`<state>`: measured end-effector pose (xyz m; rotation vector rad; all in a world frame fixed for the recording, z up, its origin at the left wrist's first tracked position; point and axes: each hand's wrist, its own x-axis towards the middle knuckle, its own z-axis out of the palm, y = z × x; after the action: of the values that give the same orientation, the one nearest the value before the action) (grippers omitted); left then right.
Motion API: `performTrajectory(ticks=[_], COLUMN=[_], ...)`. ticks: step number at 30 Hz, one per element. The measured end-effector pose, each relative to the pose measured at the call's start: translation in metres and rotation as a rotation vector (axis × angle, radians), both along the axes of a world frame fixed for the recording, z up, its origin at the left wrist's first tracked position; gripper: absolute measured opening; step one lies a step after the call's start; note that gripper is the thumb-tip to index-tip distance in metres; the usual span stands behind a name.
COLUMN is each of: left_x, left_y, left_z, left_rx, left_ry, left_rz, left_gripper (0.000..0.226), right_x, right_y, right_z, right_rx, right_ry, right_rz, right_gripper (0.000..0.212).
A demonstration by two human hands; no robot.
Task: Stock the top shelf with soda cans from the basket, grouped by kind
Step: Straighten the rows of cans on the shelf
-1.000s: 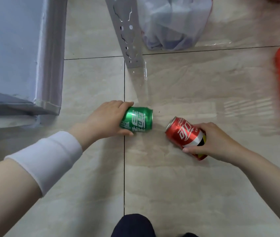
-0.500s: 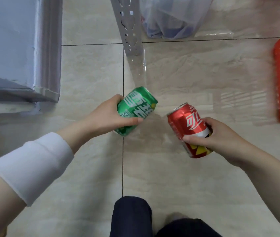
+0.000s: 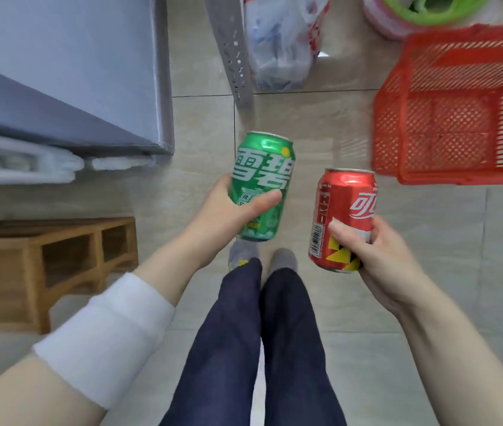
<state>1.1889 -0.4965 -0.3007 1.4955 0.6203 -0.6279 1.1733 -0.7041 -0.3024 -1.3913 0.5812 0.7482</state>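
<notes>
- Head view: the left hand (image 3: 228, 210) is wrapped around a green aluminium soda can (image 3: 262, 186), held upright in the air above the beige tiled floor (image 3: 428, 229).
- The right hand (image 3: 379, 250) is clamped on a red aluminium soda can (image 3: 342, 216), also upright, just beside the green one, the two apart.
- A red plastic lattice basket (image 3: 459, 124) sits on the floor at the upper right.
- A grey metal shelf (image 3: 59, 72) fills the upper left, and a low wooden stool (image 3: 50, 256) stands near it.

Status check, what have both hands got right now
Left hand gripping green can, upright. Right hand gripping red can, upright. Red basket on floor at right. Nothing between hands and cans.
</notes>
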Motion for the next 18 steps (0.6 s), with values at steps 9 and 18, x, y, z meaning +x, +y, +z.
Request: performTrajectory(ticks=[9,18], left_x=[-0.007,0.009], left_y=[-0.014,-0.025], left_z=[0.240,0.371], left_rx=[-0.132,-0.091], left_ry=[-0.118,-0.380], left_rz=[-0.057,-0.120], left_gripper=[0.058,0.064], right_x=[0.005,0.007], right_y=[-0.007,-0.018], right_z=[0.240,0.362], right_rx=[-0.003,-0.034], right_ry=[-0.164,-0.381], right_rz=[-0.029,-0.202], right_gripper=[0.095,0.093])
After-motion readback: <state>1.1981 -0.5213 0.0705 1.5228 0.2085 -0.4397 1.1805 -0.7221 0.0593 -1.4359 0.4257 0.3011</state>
